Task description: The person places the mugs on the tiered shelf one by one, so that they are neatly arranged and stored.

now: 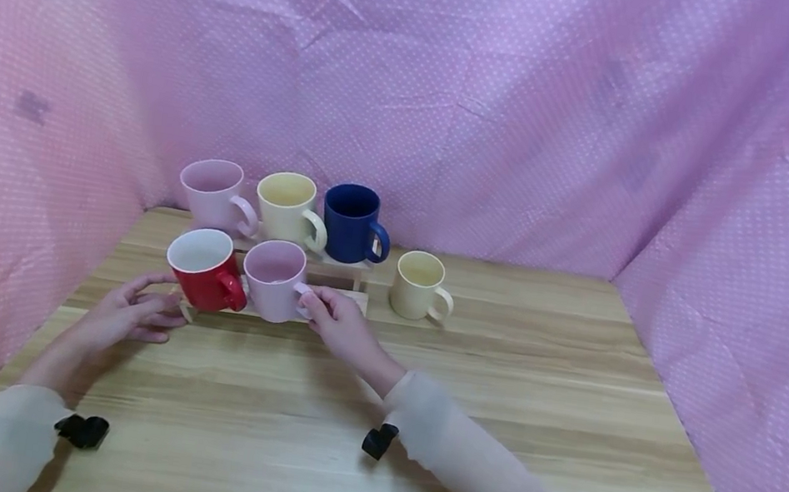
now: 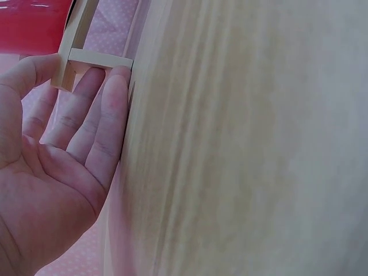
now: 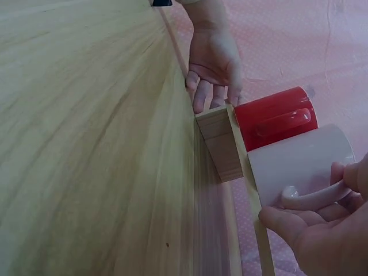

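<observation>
A pink mug (image 1: 273, 284) stands upright on the lower tier of a two-tier wooden rack (image 1: 358, 300). My right hand (image 1: 345, 327) pinches its handle between thumb and fingers; in the right wrist view the mug's base meets the board. Just left of it, on the same tier, sits a red mug (image 1: 208, 279) with a white inside. At the rack's left end is my left hand (image 1: 127, 314). In the left wrist view its thumb lies against the top board while the fingertips touch the end leg (image 2: 100, 59), so the hand holds the rack's corner.
Along the upper tier stand another pink mug (image 1: 213, 200), a cream mug (image 1: 288, 210) and a dark blue mug (image 1: 350, 227). A second cream mug (image 1: 416, 291) is on the wooden table (image 1: 536, 367), right of the rack. Pink dotted cloth (image 1: 457, 120) hangs behind and at both sides.
</observation>
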`<state>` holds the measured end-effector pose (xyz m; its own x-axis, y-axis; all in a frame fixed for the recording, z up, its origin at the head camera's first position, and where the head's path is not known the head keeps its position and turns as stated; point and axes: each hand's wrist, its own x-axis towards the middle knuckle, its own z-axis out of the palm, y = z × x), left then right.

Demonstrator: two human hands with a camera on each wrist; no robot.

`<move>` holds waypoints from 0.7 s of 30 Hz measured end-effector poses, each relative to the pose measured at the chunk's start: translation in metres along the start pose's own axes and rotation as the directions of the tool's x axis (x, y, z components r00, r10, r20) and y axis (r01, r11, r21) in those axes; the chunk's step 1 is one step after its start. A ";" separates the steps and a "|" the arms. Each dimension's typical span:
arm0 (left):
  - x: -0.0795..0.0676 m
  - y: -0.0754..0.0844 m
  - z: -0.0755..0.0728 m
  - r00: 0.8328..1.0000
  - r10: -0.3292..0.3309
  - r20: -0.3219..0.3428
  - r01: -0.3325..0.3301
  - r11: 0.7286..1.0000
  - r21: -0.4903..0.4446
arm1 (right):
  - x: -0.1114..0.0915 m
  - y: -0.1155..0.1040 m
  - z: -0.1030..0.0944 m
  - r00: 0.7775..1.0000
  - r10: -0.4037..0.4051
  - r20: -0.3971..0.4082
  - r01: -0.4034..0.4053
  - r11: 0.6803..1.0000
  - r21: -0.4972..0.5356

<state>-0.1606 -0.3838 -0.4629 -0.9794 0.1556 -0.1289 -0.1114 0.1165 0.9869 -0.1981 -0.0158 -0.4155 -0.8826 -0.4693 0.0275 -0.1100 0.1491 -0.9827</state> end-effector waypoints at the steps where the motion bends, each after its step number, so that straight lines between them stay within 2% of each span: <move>1: 0.000 0.000 0.000 1.000 0.006 0.003 -0.006 1.000 -0.005 | 0.000 0.000 0.000 1.000 -0.004 -0.001 0.004 1.000 0.002; 6: 0.002 0.001 0.001 0.999 0.036 0.022 -0.036 0.999 -0.012 | 0.002 0.000 -0.003 1.000 -0.004 0.001 0.004 1.000 0.003; 15: 0.001 0.000 0.003 0.999 0.032 0.007 -0.032 0.999 -0.014 | 0.000 0.000 -0.005 0.999 0.010 0.036 -0.011 0.999 0.039; 21: 0.000 -0.002 0.001 0.999 0.043 0.023 -0.042 0.999 -0.032 | 0.000 -0.001 -0.005 0.998 0.043 0.047 -0.046 0.997 0.063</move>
<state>-0.1605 -0.3832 -0.4645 -0.9791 0.1830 -0.0884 -0.0750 0.0786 0.9941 -0.2006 -0.0117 -0.4132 -0.8639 -0.5032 -0.0239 -0.0399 0.1157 -0.9925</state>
